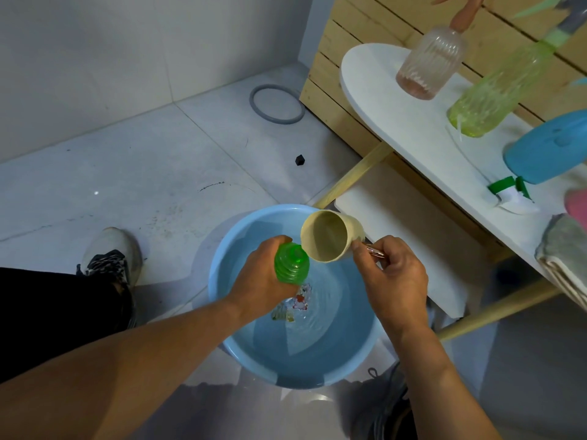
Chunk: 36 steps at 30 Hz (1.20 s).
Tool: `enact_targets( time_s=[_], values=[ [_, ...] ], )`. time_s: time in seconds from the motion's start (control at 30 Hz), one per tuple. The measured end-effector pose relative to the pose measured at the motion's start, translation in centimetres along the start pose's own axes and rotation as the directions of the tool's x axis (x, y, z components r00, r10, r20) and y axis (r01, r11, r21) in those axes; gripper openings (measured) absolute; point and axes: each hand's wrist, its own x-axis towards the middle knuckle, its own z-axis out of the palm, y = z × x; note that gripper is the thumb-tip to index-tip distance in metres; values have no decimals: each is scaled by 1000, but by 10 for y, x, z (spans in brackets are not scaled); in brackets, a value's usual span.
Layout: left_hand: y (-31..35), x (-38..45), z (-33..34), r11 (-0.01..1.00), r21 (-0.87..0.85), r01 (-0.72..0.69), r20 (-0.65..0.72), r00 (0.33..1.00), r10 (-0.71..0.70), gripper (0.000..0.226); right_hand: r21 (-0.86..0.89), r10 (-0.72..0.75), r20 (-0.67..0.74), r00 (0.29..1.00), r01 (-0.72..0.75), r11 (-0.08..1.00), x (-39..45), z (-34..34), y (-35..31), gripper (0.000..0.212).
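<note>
The basin point(286, 376) is blue, stands on the tiled floor and holds water, with a picture showing on its bottom. Above the basin, left of its middle, the left hand point(260, 274) has its grip wrapped around a green bottle point(291, 265): fingers and thumb curl round the ribbed body, and the bottle stands about upright with its top end towards the camera. Above the far side of the basin, the right hand point(394, 277) holds a beige cup point(327, 236); its grip is pinched tight on the handle at the cup's side. The cup is tipped over, with its open mouth facing the camera and its lower rim just beside the top of the green bottle. Whether rim and bottle touch cannot be told.

To the right of the basin and beyond it stands a white bench point(413, 128). It carries a pink bottle point(428, 65), a yellow-green bottle point(489, 100), a blue bottle point(546, 150), a green and white spray head point(511, 193) and a folded cloth point(565, 255). Far beyond the basin, a grey ring point(276, 104) lies on the floor. Left of the basin is a shoe point(111, 252).
</note>
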Motion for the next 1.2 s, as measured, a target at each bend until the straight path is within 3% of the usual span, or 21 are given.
enact_targets(
  time_s=[0.27,0.6,1.2],
  values=[
    [4,-1,0,1000,-6,-13,-1,1000,13,80,-93,-95,-42,995,91,991,1,-5,-5,45],
    [5,-2,-2,1000,-6,-20,-6,1000,20,83,-142,-174,-36,984,167,976,2,-10,-7,33],
    [9,-4,-4,998,-12,-56,2,998,56,81,-220,-248,-48,968,232,948,2,-14,-14,32]
  ],
)
